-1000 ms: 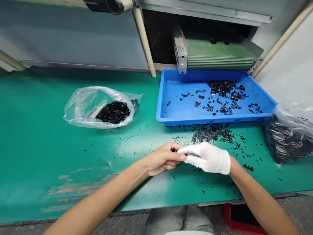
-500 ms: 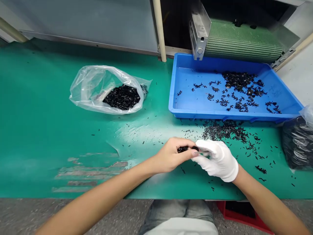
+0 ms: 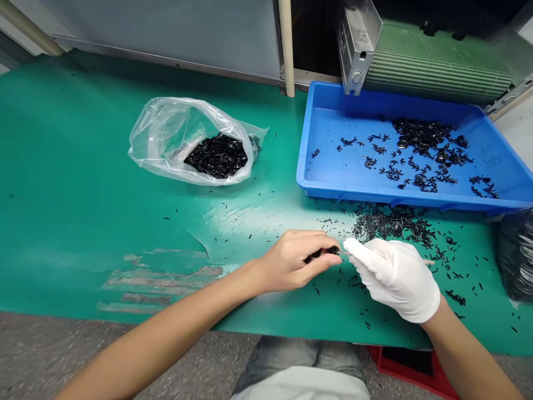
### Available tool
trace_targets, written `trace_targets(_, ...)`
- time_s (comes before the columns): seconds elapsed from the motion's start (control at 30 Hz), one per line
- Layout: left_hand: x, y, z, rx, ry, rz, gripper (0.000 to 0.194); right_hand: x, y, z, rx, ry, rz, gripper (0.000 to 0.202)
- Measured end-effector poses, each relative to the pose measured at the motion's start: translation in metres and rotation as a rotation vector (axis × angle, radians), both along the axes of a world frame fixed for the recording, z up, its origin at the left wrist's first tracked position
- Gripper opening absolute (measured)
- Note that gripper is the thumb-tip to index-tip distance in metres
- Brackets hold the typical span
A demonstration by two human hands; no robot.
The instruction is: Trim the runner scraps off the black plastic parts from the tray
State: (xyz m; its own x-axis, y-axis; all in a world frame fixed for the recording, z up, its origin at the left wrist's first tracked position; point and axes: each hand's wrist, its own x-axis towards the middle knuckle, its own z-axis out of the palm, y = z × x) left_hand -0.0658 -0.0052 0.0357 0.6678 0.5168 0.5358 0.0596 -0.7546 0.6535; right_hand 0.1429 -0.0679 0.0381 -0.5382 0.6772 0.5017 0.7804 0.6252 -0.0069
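Black pieces (image 3: 314, 256) sit pinched in your left hand (image 3: 291, 260), thumb and fingers only a little apart. Your gloved right hand (image 3: 395, 280) has pulled back toward three o'clock, fingers squeezed round a thin stick (image 3: 429, 262), so it now seems to point at the pieces. Loose bits (image 3: 393, 223) clutter two o'clock; the blue tray (image 3: 333, 125) is at one, the clear bag (image 3: 155, 133) at ten.

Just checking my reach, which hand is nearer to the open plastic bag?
Left. The left hand is in front of the open plastic bag and to its right; the gloved right hand is farther right, in front of the blue tray.
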Motion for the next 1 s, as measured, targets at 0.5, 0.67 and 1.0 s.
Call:
trace_targets(0.5, 0.014, -0.021, -0.013, -0.112, -0.139, 0.286, 0.020, -0.030, -0.011, 0.000, -0.487, 0.562, -0.152, 0.025)
trace_targets(0.67, 0.013, -0.014, -0.017, -0.759, -0.258, 0.096, 0.030, -0.013, 0.004, 0.011, -1.525, 1.229, 0.108, 0.030)
trace_targets(1.0, 0.024, 0.023, 0.019, -1.405, -0.441, 0.014, 0.048, 0.003, 0.029, -0.001, -1.040, 2.001, 0.037, 0.021)
